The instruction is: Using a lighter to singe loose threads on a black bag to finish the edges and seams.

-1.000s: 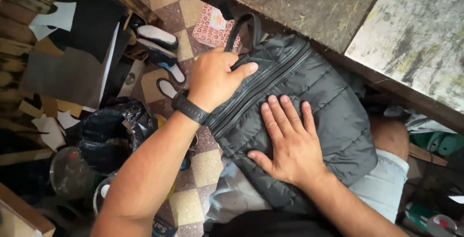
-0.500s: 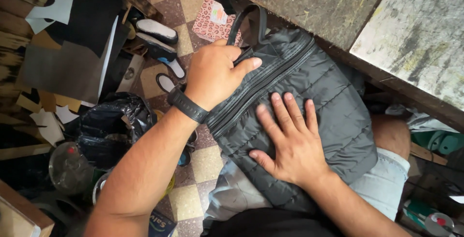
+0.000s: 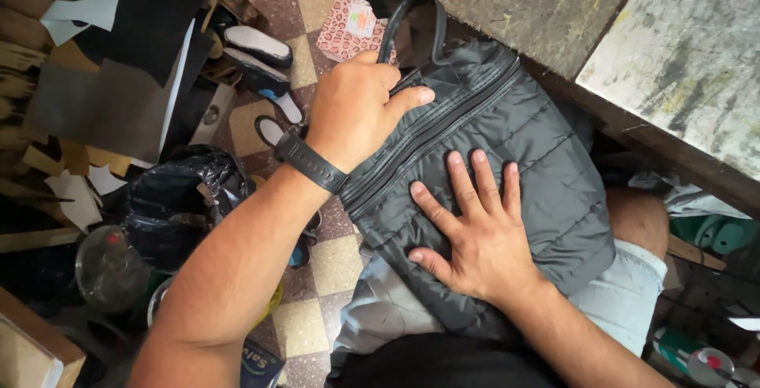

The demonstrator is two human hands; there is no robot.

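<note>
A dark grey quilted bag (image 3: pixel 546 158) with a black carry handle (image 3: pixel 408 20) and long zippers lies across my lap. My left hand (image 3: pixel 356 107), with a black watch on the wrist, is closed over the bag's top edge near the zipper end, just below the handle. My right hand (image 3: pixel 475 233) lies flat on the bag's front panel with its fingers spread, pressing the fabric down. What the left fingers pinch is hidden under the hand.
A worn wooden workbench (image 3: pixel 554 8) runs along the top right, right behind the bag. On the checkered tile floor (image 3: pixel 305 325) lie shoe soles (image 3: pixel 257 47), a black plastic bag (image 3: pixel 174 198), cardboard pieces (image 3: pixel 103 103) and a clear round jar (image 3: pixel 107 269).
My left hand has slid slightly along the bag's top edge toward the handle. The right hand stays flat on the panel.
</note>
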